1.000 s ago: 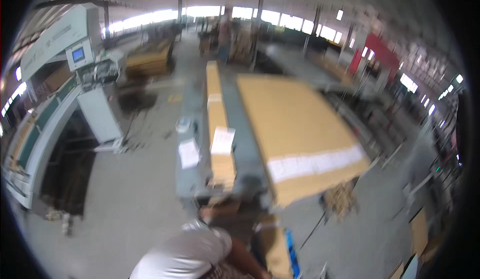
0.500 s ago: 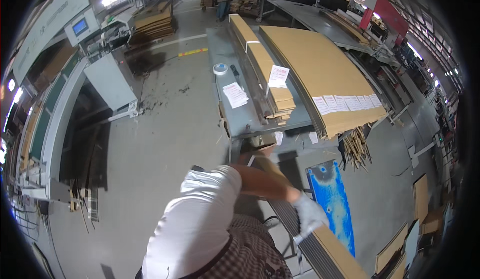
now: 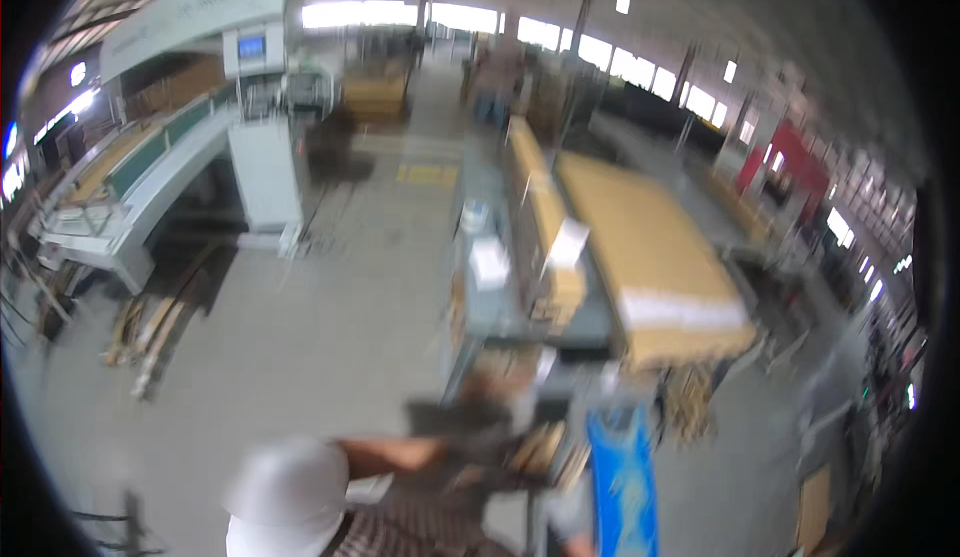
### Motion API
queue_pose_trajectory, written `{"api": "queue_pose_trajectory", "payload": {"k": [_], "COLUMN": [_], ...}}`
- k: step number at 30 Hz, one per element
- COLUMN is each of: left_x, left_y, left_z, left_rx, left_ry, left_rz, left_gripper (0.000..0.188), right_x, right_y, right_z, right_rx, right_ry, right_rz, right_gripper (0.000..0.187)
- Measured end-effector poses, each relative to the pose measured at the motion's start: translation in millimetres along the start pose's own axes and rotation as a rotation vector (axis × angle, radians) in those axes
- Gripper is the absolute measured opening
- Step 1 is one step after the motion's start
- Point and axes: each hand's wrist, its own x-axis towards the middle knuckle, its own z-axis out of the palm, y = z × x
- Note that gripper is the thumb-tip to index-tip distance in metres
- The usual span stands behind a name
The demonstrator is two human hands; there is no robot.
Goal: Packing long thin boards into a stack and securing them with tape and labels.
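Note:
Motion smears this view. From the white sleeve my left forearm reaches right across the lower middle; my left hand blurs into the dark area near it, and its fingers cannot be made out. At the lower edge, beside a blue panel, a pale gloved shape with a bit of wrist appears to be my right hand; its fingers are also smeared. Between the two hands lie the ends of brown cardboard strips. Whether either hand touches them is unclear.
Ahead stands a grey table carrying a long stack of narrow cardboard, white papers and a tape roll. A wide cardboard stack lies to its right. A large machine stands left, with loose strips on the floor.
The view has tilted up, so the table sits lower. My left arm has drawn back left from the long cardboard strips, where its gloved hand lay. A gloved hand now shows at the lower edge.

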Motion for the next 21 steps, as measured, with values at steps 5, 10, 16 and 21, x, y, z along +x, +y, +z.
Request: {"api": "queue_pose_trajectory", "payload": {"k": [5,10,16,21], "left_x": [1.1,-13.2,-24.0,-26.6], "left_y": [54.6,4.0,63.2,36.1], "left_z": [-20.0,27.6,14.3,24.5], "left_rx": [-0.018,-0.077,0.004,-0.099], "left_ry": [0.011,0.180,0.321,0.176], "left_rz": [-0.237,-0.239,-0.299,-0.471], "left_gripper": [0.077,0.104,0.092,0.100], "right_x": [3.5,-15.0,-0.1,-26.8], "right_y": [26.1,95.1,76.4,121.6], "right_z": [-39.3,20.1,-11.2,40.5], "right_rx": [0.625,0.688,0.592,1.581], "right_ry": [-0.186,-0.246,-0.179,-0.343], "right_rz": [0.219,0.185,-0.056,0.662], "right_gripper": [0.055,0.070,0.091,0.049]}}
